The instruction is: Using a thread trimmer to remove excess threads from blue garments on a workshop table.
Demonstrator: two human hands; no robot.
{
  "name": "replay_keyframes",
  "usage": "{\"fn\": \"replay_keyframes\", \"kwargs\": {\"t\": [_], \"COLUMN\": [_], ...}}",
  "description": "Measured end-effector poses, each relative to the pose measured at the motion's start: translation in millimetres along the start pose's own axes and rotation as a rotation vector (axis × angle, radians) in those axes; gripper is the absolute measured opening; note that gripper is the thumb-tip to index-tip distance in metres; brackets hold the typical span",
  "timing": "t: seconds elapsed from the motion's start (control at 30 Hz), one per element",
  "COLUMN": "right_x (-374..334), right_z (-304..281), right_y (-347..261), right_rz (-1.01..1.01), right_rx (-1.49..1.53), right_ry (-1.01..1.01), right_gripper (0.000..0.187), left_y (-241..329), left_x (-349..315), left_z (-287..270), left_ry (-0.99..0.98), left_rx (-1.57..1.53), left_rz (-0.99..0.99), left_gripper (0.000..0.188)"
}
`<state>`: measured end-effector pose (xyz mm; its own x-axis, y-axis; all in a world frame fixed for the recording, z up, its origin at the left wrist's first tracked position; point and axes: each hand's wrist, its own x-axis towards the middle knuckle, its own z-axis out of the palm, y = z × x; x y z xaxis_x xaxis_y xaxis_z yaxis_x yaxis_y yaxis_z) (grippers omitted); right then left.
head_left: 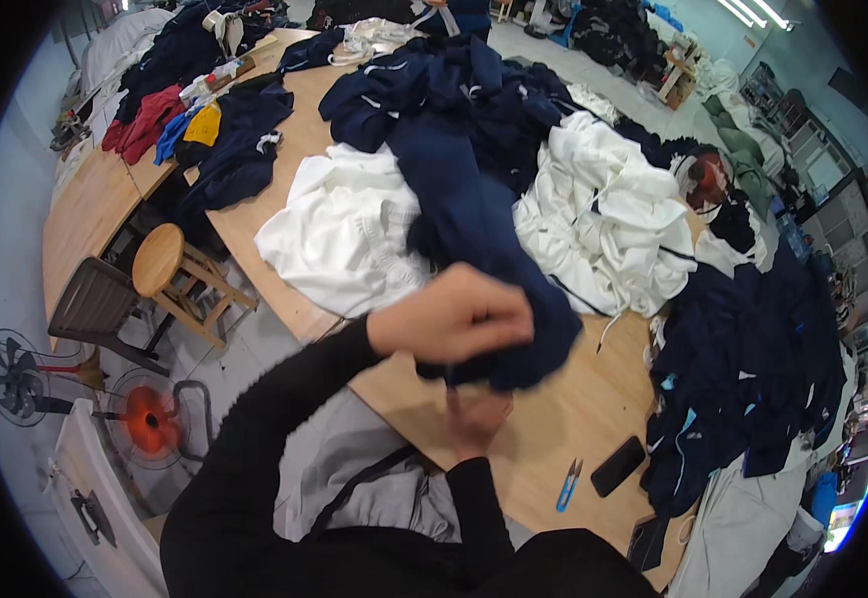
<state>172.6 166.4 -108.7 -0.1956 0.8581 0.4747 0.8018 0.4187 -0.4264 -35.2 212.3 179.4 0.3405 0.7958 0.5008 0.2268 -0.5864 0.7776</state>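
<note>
Garment [479,204], navy, is running from the heap [444,80] ahead down to the left hand [451,314] and the right hand [479,417]. Its near end is hanging beside the left hand's fingers and just over the right hand, apparently being held up off the table [588,399] for handling. The left hand is showing bent fingers at the garment; blur is hiding the tips, so whether they are pinching it cannot be told. The right hand is sitting lower and nearer the body, partly hidden by the garment; its grip is likewise not showing.

White clothes are flanking the navy length, one pile [339,234] ahead and left of the hands, another [608,204] ahead and right, presumably being kept apart by colour. Snips [569,485] are lying right of the right hand, a phone [618,466] just beside them, both probably being kept within easy reach. Grey cloth [414,500] is lying left of the right forearm. Farther right, navy clothes [743,369] are piling up. Well left of the hands, a stool [160,257] and a fan [148,419] are standing.
</note>
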Motion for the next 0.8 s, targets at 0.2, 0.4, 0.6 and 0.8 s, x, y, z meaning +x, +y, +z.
{"fn": "replay_keyframes", "kwargs": {"t": [0.2,0.4,0.6,0.8], "right_x": [-51,-71,-75,-111], "right_z": [-31,-57,-79,-112], "right_y": [27,32,27,19], "right_rz": [0.174,0.337,0.527,0.823], "right_rx": [0.194,0.428,0.648,0.846], "right_ry": [-0.14,-0.307,-0.467,-0.607], "right_gripper": [0.083,0.08,0.078,0.075], "left_y": [-27,102,131,145], "left_x": [-127,-93,-97,-103], "left_z": [97,115,149,133], "left_ry": [0.183,0.046,0.111,0.413], "left_rx": [0.194,-0.946,-1.391,-1.26], "left_rz": [-0.32,0.168,0.364,0.219], "left_gripper": [0.03,0.048,0.033,0.034]}}
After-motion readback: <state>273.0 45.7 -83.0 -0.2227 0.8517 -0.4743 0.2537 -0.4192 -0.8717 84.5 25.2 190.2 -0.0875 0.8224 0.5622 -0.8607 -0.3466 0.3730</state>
